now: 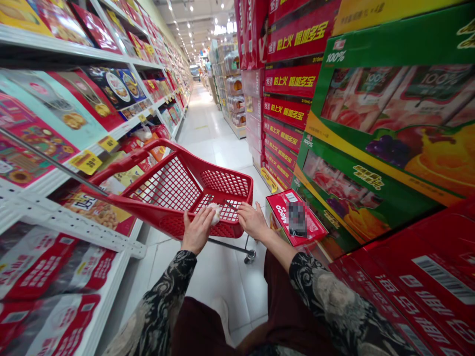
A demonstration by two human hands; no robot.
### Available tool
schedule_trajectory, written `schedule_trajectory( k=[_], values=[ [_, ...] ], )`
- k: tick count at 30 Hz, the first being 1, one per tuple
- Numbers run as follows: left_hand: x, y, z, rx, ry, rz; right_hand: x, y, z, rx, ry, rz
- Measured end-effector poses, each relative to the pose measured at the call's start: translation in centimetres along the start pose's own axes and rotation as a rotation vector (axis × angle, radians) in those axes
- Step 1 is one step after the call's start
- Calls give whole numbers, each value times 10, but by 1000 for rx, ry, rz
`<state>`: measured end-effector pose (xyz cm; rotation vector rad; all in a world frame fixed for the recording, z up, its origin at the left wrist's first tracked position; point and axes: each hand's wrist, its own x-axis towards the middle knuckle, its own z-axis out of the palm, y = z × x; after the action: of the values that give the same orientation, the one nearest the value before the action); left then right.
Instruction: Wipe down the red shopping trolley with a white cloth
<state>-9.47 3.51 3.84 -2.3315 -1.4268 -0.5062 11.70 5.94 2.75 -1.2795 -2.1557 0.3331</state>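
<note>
A red plastic shopping cart point(156, 205) with a lattice basket stands in front of me, turned sideways. My left hand point(199, 228) lies over the basket's near rim, with a crumpled white tissue point(215, 212) under its fingers. At the basket's near right corner, my right hand point(253, 221) has its fingers bent over the rim and its thumb raised. The palms are hidden. No goods show inside the part of the basket that I can see.
Shelves of boxed snacks point(67, 104) line the left, close to the cart handle. Stacked red drink cartons point(287, 109) and green juice boxes point(371, 113) rise on the right. A red Meco box point(280, 210) sits beside my right forearm. The tiled aisle point(204, 116) runs ahead.
</note>
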Motion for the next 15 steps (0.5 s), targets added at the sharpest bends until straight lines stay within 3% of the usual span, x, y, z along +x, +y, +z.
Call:
schedule_trajectory(
  k=[3,7,15],
  values=[
    [3,7,2,-5,-5,18,-2,-13,2,-19,41,23],
    [6,19,5,-27,-11,56,-11,-24,9,-36,6,-52],
    [-10,-35,-9,35,-3,-103,-19,-13,-1,-93,-23,4]
  ],
)
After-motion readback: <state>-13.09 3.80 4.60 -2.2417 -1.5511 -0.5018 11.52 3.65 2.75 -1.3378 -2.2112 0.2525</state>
